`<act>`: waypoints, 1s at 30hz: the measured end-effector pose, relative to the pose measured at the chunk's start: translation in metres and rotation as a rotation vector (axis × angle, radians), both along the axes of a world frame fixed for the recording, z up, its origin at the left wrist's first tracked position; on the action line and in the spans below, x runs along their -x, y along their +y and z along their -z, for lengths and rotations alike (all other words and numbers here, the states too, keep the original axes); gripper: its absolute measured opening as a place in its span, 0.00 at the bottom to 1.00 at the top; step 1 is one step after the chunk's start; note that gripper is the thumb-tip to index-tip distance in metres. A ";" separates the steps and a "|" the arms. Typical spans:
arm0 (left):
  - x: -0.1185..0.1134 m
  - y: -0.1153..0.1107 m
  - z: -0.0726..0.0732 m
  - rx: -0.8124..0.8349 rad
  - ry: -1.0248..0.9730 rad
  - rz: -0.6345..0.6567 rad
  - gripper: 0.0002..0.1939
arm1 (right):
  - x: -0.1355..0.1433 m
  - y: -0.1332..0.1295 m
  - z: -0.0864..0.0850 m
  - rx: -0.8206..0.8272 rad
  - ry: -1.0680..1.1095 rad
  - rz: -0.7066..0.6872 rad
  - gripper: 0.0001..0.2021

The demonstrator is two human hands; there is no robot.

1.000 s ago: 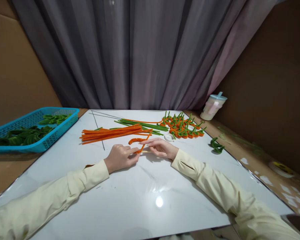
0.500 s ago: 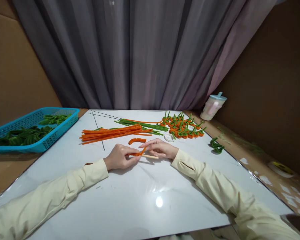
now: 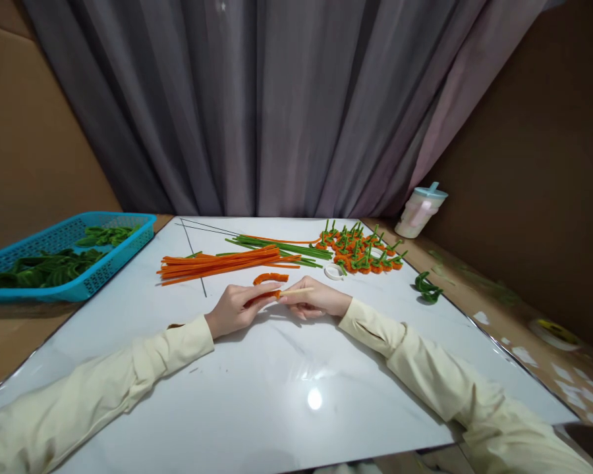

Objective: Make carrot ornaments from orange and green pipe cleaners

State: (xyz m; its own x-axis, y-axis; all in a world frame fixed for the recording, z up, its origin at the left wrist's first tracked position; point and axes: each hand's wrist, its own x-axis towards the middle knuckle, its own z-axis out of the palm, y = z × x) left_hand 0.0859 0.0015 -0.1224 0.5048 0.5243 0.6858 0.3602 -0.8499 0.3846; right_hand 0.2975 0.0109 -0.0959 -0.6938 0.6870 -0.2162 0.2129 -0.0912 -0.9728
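Observation:
Near the middle of the white table, my left hand pinches a short orange fuzzy piece, mostly hidden by its fingers. My right hand is closed around a thin pale wooden stick, whose left end meets the orange piece. The fingertips of both hands nearly touch. Just beyond them lies a curved orange coil. A bundle of orange pipe cleaners rests behind my left hand, with green pipe cleaners farther back.
Several orange and green pieces with upright stems stand at the back right, near a white ring. A blue basket holds green pieces at left. Green curls and a lidded cup are at right.
The stick has tilted, its right end swinging up and away from me. My right fingers have curled in, and the orange strand that stood up between my hands no longer shows.

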 end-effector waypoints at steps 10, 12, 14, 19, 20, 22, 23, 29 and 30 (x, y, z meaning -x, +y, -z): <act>-0.003 0.004 0.007 -0.101 -0.060 -0.179 0.11 | 0.004 0.003 0.014 -0.068 0.001 0.002 0.20; -0.003 0.005 0.008 -0.143 -0.016 -0.234 0.11 | 0.005 0.003 0.014 -0.089 -0.033 0.017 0.21; -0.003 0.006 0.009 -0.191 0.057 -0.279 0.11 | 0.005 0.001 0.013 -0.060 -0.049 0.008 0.21; -0.003 0.005 0.010 -0.266 0.236 -0.351 0.12 | 0.000 0.001 0.008 0.042 -0.019 -0.098 0.21; -0.003 0.005 0.011 -0.278 0.262 -0.351 0.13 | -0.001 0.002 0.007 0.055 -0.012 -0.108 0.21; -0.002 0.005 0.012 -0.305 0.312 -0.346 0.13 | -0.002 0.003 0.007 0.070 -0.007 -0.121 0.20; -0.002 0.005 0.012 -0.322 0.338 -0.349 0.13 | -0.002 0.003 0.006 0.073 -0.007 -0.126 0.20; -0.001 0.004 0.012 -0.464 0.446 -0.390 0.14 | -0.002 0.004 0.005 0.109 -0.032 -0.140 0.20; -0.001 0.004 0.011 -0.486 0.454 -0.392 0.14 | -0.002 0.004 0.005 0.117 -0.035 -0.140 0.20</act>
State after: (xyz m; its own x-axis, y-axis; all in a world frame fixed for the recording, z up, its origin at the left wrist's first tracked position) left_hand 0.0874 0.0056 -0.1338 0.6314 0.4153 0.6548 0.7027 -0.6636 -0.2567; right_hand 0.2991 0.0152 -0.1005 -0.7713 0.5530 -0.3150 0.2651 -0.1707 -0.9490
